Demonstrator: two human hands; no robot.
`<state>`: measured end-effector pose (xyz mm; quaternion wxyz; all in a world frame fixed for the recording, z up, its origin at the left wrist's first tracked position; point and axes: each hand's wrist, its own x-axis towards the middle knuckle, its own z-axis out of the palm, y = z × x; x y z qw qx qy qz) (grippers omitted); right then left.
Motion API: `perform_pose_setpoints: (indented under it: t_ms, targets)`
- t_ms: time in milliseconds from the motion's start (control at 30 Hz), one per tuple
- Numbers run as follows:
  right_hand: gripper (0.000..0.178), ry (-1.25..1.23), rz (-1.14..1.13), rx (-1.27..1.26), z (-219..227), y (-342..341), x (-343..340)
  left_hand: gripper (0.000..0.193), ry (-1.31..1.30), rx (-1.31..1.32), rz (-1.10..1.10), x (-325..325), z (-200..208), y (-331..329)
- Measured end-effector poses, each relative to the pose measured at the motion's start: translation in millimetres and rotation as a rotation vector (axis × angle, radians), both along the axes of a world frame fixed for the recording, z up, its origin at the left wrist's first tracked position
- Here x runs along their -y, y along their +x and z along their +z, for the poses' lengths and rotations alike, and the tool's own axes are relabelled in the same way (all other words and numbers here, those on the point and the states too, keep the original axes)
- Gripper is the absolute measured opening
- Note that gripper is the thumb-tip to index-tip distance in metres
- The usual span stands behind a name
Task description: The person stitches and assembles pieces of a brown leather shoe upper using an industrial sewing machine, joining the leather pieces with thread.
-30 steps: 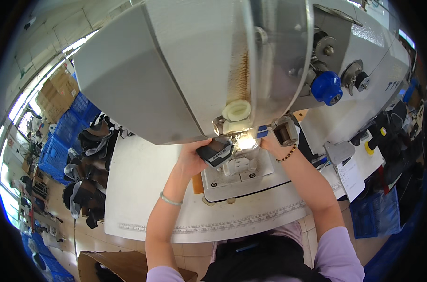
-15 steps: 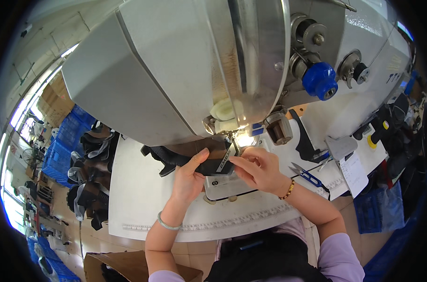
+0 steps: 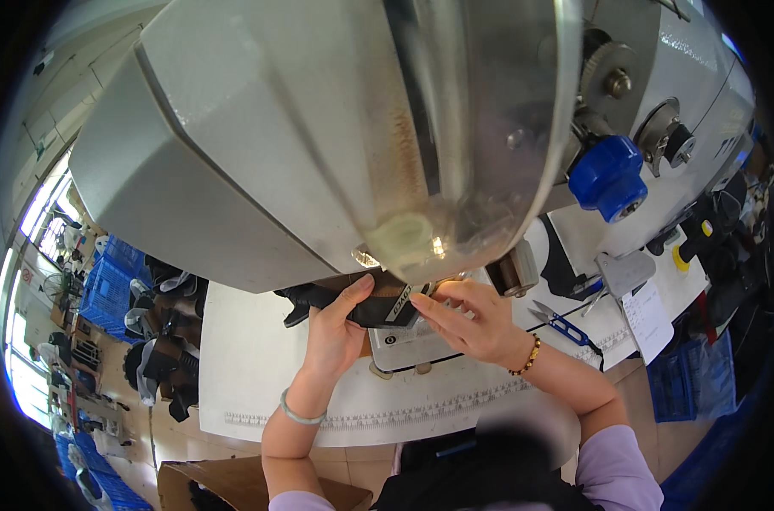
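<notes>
White table (image 3: 250, 366) (ruler-marked), blue-handled snips (image 3: 566, 327), black piece (image 3: 560, 266)

Cardboard box (image 3: 255, 481); blue-handled snips (image 3: 568, 328); white sheet (image 3: 647, 325); blue crate (image 3: 670, 387), right

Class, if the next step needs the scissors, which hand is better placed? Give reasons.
Probably the right hand: it touches the dark piece, as the left hand does, but is nearer the blue-handled scissors.

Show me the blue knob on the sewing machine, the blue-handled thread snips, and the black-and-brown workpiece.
Blue knob (image 3: 607, 177), head view: middle of its body.
Blue-handled thread snips (image 3: 560, 324), head view: on the handle, near the blades.
Black-and-brown workpiece (image 3: 377, 315), head view: on its black section.
</notes>
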<state>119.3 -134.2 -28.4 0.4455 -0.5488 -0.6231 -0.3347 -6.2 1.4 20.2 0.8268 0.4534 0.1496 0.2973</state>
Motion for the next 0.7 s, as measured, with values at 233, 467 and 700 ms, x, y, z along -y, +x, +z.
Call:
perform_pose_setpoints:
  t_ms: [233,467,700]
  targets:
    - [0.041,0.05,-0.044,0.004,4,-1,-4,0.019,-0.003,0.008,-0.026,-6,-2,3]
    - [0.038,0.038,-0.102,-0.025,6,-7,-6,0.018,-0.007,0.019,-0.01,-16,-7,6]
    - [0.038,0.034,-0.145,-0.058,9,-11,-8,0.018,-0.029,0.023,-0.032,-22,-9,7]
